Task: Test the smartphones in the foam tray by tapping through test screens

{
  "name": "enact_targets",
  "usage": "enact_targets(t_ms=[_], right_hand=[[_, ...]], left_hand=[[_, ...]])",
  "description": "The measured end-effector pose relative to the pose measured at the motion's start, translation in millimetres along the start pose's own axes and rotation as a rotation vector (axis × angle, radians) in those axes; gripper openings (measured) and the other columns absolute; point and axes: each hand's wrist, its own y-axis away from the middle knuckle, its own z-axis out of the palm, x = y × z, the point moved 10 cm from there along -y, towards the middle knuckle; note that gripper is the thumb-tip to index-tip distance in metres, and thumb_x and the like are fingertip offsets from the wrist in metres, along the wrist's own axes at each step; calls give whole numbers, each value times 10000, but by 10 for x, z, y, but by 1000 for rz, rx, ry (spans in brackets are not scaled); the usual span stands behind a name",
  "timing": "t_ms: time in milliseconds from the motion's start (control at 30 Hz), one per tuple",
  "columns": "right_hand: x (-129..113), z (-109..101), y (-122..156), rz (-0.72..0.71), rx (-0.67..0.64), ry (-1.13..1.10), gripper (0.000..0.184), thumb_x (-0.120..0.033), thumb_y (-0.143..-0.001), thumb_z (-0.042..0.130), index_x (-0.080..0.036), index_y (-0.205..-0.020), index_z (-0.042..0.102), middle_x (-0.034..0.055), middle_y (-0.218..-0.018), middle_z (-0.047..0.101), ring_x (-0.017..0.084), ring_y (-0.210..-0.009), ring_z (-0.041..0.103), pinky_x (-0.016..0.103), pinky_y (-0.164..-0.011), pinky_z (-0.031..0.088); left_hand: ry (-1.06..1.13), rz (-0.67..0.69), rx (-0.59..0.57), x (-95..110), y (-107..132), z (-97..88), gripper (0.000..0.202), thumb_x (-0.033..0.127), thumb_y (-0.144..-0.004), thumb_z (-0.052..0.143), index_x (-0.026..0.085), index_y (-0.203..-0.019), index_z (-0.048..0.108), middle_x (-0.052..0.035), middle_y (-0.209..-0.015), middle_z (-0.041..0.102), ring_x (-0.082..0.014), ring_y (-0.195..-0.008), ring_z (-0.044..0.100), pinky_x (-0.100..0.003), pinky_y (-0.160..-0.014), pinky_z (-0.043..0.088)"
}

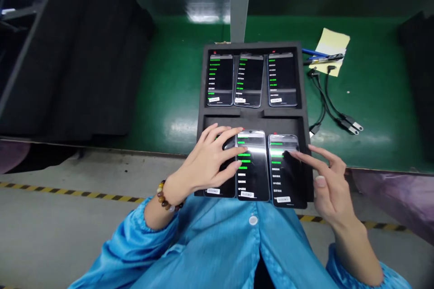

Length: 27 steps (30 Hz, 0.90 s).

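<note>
Several smartphones lie screen up in a black foam tray, their dark screens showing lists in green and white text. My left hand (213, 158) is open, fingers spread, over the front-left phone (222, 185) and the left edge of the front-middle phone (257, 176), partly hiding both. My right hand (330, 180) is open beside the front-right phone (288, 180), with its index finger stretched onto that screen and the thumb apart. Three more phones lie in the back row: left (222, 81), middle (249, 81) and right (285, 74).
The foam tray (252, 123) overhangs the front edge of the green bench (169, 99). To its right lie black cables (323, 95), pens (325, 58) and yellow paper (334, 43). Stacked black foam trays (91, 54) stand at the left.
</note>
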Motion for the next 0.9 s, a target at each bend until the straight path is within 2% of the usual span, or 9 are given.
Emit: enact_targets(t_ms=[100,200,333,433,500,567,667,767,900], right_hand=[[-95,-58,92,-62,4,-12,515,-450,-1146,285,-315,-1465,666,84,-1353,741,379,-1419,575,597,-1140,382],[-195,-21,162,-123,-58,23,500,-411,-1142,287,-302,-1454,663,74,-1350,748,364,-1400,586,589,-1148,353],[-379,102,121,-184,-138,68,473,-344,-1122,334,-272,-1498,612,62,-1370,757,350,-1454,536,582,-1181,297],[-604,266,52,-286,-240,50,490,-327,-1096,406,-263,-1558,559,44,-1446,733,332,-1501,488,555,-1212,277],[-690,354,21,-328,-306,46,499,-310,-1083,450,-263,-1570,548,36,-1495,706,315,-1512,475,535,-1230,263],[-701,356,-3,-337,-314,38,495,-301,-1085,447,-258,-1567,550,41,-1493,705,312,-1504,482,530,-1228,264],[-587,207,-44,-265,-213,13,477,-299,-1101,389,-255,-1535,583,70,-1460,714,329,-1456,533,546,-1195,306],[-384,35,-63,-103,-88,-6,454,-296,-1105,401,-268,-1502,618,90,-1445,706,344,-1424,573,568,-1183,359],[-178,-64,-21,90,7,-17,465,-337,-1112,447,-255,-1546,590,114,-1511,655,364,-1488,523,597,-1210,408]], left_hand=[[15,14,20,-14,9,-8,384,376,-1062,570,279,-1394,737,-119,-1667,516,-359,-1467,488,-676,-1284,318],[74,6,89,-72,99,-95,410,366,-1070,546,265,-1435,704,-134,-1671,501,-363,-1481,483,-675,-1281,315],[183,-183,209,-351,316,-234,426,371,-1118,479,299,-1511,629,-113,-1696,463,-348,-1533,445,-658,-1281,346],[281,-328,266,-553,517,-256,453,376,-1127,508,340,-1576,555,-84,-1733,420,-326,-1597,403,-633,-1316,340],[345,-371,285,-624,624,-238,501,385,-1116,552,351,-1614,502,-81,-1765,376,-323,-1636,366,-630,-1342,322],[390,-377,272,-646,690,-193,571,404,-1094,605,353,-1642,456,-88,-1793,321,-332,-1667,320,-641,-1358,305],[406,-348,219,-624,734,-116,706,430,-1040,698,346,-1673,397,-105,-1827,226,-361,-1700,241,-667,-1366,284],[384,-331,186,-610,757,-78,807,419,-994,755,337,-1691,358,-111,-1844,154,-388,-1712,189,-684,-1368,271],[362,-319,135,-592,769,-48,916,420,-937,813,332,-1706,323,-115,-1854,98,-420,-1717,140,-699,-1368,257]])
